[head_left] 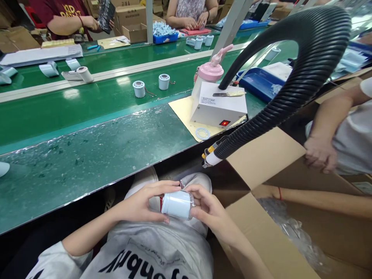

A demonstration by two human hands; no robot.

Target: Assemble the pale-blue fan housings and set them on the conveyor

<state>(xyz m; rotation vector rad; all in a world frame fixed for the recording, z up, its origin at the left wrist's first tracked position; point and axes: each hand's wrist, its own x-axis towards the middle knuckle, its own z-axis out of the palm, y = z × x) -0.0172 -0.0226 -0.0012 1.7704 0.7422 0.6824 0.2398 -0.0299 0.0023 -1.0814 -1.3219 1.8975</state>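
Observation:
A light blue cylinder (177,204) with a clear end lies on its side between my hands, above my lap. My left hand (145,203) holds its left end, fingers along the top and thumb below. My right hand (207,205) grips the clear right end between thumb and curled fingers. Beyond my hands, the green work surface (87,162) runs across. The black ribbed hose (261,112) hangs down to the right, its white and yellow tip just above my right hand.
A white box (219,106) with a lit red switch stands on yellow card beside a pink-lidded bottle (209,71). Two small cylinders with wires sit on the green belt (110,100). At right, an open carton (267,236) holds clear plastic, and another person's hands (321,153) reach near it.

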